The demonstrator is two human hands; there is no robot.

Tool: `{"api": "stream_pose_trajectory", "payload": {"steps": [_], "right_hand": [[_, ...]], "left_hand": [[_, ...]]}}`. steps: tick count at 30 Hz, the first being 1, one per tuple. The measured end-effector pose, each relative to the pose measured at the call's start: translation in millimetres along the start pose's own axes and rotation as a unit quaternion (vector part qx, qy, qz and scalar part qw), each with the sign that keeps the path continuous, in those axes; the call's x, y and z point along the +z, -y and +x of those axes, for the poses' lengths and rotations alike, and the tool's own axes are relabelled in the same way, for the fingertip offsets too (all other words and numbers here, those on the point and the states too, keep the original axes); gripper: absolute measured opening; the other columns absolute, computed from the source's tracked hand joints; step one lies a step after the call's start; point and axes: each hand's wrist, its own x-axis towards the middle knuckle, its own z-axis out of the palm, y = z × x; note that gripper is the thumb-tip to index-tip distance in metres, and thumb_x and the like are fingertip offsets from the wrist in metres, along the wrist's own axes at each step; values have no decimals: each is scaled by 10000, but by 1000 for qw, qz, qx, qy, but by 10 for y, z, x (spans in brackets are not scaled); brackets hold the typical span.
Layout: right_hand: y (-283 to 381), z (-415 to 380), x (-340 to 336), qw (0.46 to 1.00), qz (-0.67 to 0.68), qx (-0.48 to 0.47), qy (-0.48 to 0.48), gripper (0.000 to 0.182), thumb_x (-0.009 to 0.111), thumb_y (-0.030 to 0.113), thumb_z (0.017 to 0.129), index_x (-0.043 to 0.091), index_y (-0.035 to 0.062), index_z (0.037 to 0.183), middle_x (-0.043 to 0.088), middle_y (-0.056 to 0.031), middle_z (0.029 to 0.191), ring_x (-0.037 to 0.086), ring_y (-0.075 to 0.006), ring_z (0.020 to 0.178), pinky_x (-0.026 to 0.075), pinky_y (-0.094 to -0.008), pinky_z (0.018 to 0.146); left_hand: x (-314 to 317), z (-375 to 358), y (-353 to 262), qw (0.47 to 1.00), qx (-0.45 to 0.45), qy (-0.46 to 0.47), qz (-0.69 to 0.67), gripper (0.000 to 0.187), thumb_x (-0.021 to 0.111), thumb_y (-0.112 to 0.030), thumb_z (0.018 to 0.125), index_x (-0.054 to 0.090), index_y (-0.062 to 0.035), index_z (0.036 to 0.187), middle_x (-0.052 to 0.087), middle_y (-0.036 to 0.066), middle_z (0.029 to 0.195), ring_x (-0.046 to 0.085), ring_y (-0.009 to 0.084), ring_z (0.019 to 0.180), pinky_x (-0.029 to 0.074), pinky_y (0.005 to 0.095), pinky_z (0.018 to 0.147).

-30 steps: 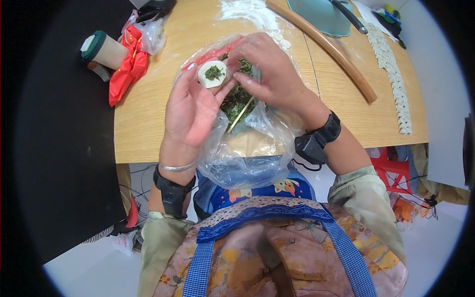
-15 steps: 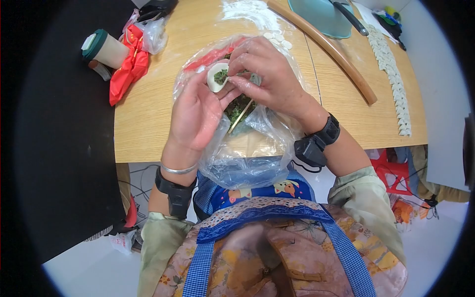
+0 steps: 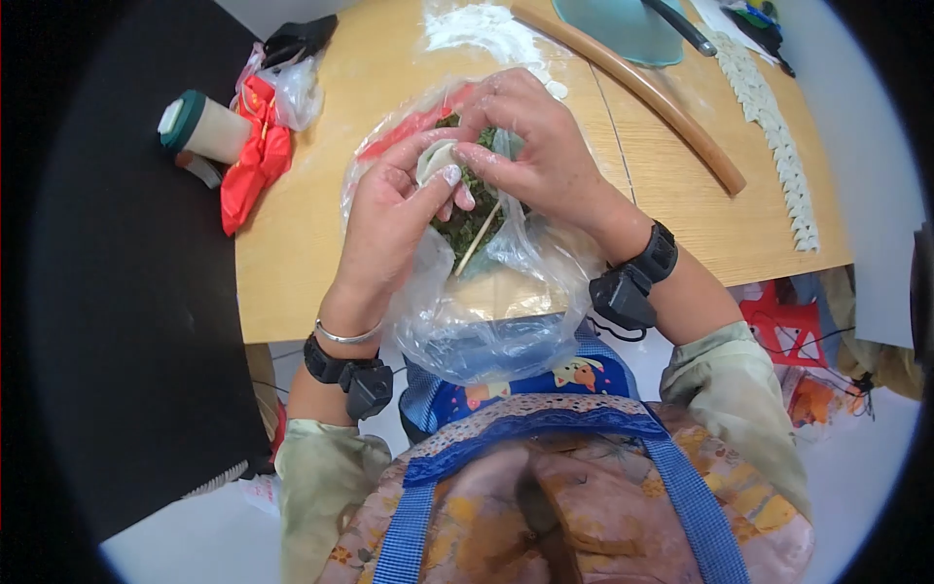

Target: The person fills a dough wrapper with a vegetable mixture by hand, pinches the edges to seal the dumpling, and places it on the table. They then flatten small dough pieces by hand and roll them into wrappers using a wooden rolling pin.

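A white dumpling, its wrapper folded over, is pinched between the thumb and fingers of my left hand. From the other side, my right hand grips the wrapper's edge, its thumb close to the left fingers. Beneath both hands lies a clear plastic bag with chopped green filling in it. A light wooden stick leans in the filling. The filling inside the wrapper is hidden now.
Finished dumplings stand in long rows at the right. A curved wooden rod lies near a teal board and a black-handled tool. White flour covers the far side. A cup and red bag sit left.
The wrapper was open with green filling showing; now it is folded over. My left hand has turned from palm up to a thumb-and-finger pinch. The view has shifted slightly.
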Motion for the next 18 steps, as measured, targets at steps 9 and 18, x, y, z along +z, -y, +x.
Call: {"api": "stream_pose_trajectory", "payload": {"steps": [9,18], "right_hand": [[-71,27,0,999,-10,16,-40,200,735,159,791,627,49,919,632,-122,955,574,-325,952,468,-409,851],[-39,-20,4,999,-21,29,-14,233,730,184,782,584,47,901,604,-123,891,572,-334,908,469,-418,791]], "left_hand": [[-297,394,-61,996,-6,85,30,320,602,-53,976,584,2,1290,679,49,1042,609,74,814,459,194,679],[-375,379,105,996,-13,52,-68,274,607,-22,954,622,33,1222,670,60,1034,595,84,837,485,210,743]]}}
